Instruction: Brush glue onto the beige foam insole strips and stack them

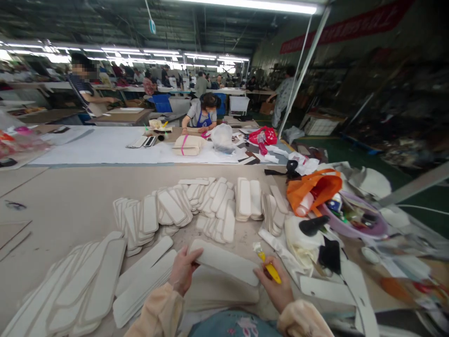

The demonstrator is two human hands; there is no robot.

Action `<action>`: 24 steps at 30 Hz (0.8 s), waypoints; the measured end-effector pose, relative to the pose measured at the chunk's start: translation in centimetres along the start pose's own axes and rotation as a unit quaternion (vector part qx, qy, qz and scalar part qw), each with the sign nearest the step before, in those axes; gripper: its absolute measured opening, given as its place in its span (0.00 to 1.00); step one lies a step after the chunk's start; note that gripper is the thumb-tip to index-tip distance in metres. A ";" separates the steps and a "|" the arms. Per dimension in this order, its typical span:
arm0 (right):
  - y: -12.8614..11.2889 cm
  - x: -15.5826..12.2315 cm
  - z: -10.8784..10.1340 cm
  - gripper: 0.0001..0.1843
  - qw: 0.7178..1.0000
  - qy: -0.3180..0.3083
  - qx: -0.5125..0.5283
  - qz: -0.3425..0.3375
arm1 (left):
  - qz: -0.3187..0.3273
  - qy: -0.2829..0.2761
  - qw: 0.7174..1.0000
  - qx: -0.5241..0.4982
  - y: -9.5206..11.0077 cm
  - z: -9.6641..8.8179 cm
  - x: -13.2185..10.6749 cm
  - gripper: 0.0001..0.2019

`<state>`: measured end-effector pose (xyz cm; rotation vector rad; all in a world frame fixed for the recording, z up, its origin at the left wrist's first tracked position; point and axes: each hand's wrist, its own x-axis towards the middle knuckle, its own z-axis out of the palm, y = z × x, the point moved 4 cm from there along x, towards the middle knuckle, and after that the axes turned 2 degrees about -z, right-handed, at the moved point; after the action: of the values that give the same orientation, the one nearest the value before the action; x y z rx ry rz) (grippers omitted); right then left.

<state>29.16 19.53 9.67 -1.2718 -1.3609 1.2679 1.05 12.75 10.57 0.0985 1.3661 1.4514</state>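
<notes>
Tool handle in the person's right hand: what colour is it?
Yellow; the tool handle in the right hand shows best in the head view.

One held panel (226,263), one yellow-handled tool (270,268)

From my station I see a bare left hand (184,271) and right hand (279,286), with the left sleeve (157,306) and right sleeve (304,319) loose, creased and pale peach. The teal garment (210,325) between them carries a whitish-pink print (248,325), too blurred to name.

The strip (226,262) is matt, perhaps card; the tool handle (272,273), plastic.
</notes>
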 end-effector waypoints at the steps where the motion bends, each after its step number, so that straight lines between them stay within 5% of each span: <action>1: 0.4 0.0 -0.2 0.16 1.000 0.005 -0.025 -0.009 | -0.011 -0.005 0.999 0.044 -0.8 -0.9 0.0 0.17; 8: 5.4 -1.4 -0.4 0.09 0.985 -0.043 -0.160 -0.043 | -0.066 0.010 0.945 0.321 -7.7 -6.9 0.4 0.17; 15: 7.7 -2.7 1.6 0.05 0.954 -0.095 -0.231 -0.168 | -0.049 0.029 0.876 0.479 -10.0 -9.1 2.5 0.13; 24: 8.7 -6.3 12.1 0.14 0.875 -0.339 -0.152 -0.311 | -0.073 -0.008 0.814 0.577 -10.5 -9.9 3.4 0.18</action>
<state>18.94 11.52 0.00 -0.4560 -2.3111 1.0804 -0.55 6.04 -2.49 0.7594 2.0099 0.3086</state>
